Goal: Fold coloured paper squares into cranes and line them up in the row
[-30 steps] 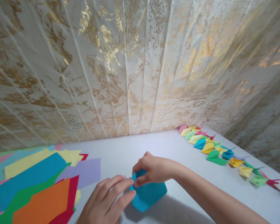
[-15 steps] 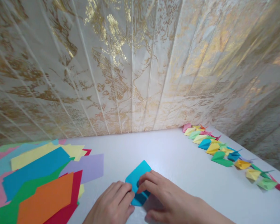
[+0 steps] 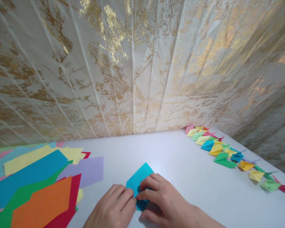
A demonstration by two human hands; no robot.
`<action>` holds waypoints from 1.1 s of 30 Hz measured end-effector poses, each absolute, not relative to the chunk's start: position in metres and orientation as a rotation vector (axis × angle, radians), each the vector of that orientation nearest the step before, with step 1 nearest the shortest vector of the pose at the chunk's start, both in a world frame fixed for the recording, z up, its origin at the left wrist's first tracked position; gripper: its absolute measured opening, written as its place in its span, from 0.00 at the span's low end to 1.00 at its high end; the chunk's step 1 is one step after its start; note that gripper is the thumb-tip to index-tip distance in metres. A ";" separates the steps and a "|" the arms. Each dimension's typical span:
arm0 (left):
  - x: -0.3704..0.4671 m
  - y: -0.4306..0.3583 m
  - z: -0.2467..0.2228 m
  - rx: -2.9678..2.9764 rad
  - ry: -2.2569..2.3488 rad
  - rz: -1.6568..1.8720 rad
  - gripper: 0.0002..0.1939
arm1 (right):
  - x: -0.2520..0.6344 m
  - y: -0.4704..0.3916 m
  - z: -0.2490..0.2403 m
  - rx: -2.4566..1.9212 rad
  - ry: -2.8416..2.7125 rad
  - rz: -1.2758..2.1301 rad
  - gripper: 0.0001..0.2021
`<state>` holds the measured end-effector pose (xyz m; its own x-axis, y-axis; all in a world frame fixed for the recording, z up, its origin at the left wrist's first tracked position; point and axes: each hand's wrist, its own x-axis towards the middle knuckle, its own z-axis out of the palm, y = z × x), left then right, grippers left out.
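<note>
A folded piece of turquoise origami paper (image 3: 139, 177) lies on the white table in front of me, a pointed corner facing away. My left hand (image 3: 116, 204) is closed at its left edge, fingers curled and pressed against the paper. From the right, my right hand (image 3: 160, 198) reaches over the lower part with bent fingers, their tips at the paper close to my left fingertips. Its thumb is tucked low, near the bottom edge. The two hands cover much of the paper's lower half.
Loose sheets of coloured paper (image 3: 42, 199) overlap at the left, with a lilac sheet (image 3: 92, 171) sticking out towards the middle. Folded paper pieces (image 3: 224, 160) stand in rows along the right edge of the white table (image 3: 137, 147). A gold-patterned curtain (image 3: 123, 95) hangs behind.
My right hand has slid left and slightly down over the paper, its fingertips now meeting my left fingers. The left hand stays almost in place. The view has shifted slightly.
</note>
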<state>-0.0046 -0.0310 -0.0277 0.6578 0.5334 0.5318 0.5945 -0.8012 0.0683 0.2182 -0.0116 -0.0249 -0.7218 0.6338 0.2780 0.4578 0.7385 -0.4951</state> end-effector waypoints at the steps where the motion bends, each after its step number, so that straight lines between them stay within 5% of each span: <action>1: -0.005 -0.031 -0.028 -2.754 -0.937 -0.838 0.17 | 0.218 -0.012 -0.025 -0.836 -2.520 0.554 0.15; 7: -0.010 -0.030 -0.035 -2.827 -1.039 -0.727 0.08 | 0.217 -0.012 -0.026 -0.857 -2.525 0.553 0.16; 13: -0.007 -0.030 -0.034 -2.749 -0.978 -0.756 0.14 | 0.216 -0.012 -0.024 -0.850 -2.535 0.535 0.19; 28: -0.002 -0.031 -0.033 -2.713 -0.909 -0.721 0.12 | 0.216 -0.015 -0.026 -0.850 -2.475 0.520 0.13; 33: -0.007 -0.031 -0.032 -2.727 -0.957 -0.753 0.15 | 0.213 -0.015 -0.034 -0.852 -2.418 0.481 0.04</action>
<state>-0.0074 -0.0311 -0.0320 0.6695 0.5426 0.5072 0.6206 -0.7839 0.0193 0.2135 -0.0147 -0.0339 -0.6627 0.6572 0.3591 0.4697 0.7382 -0.4842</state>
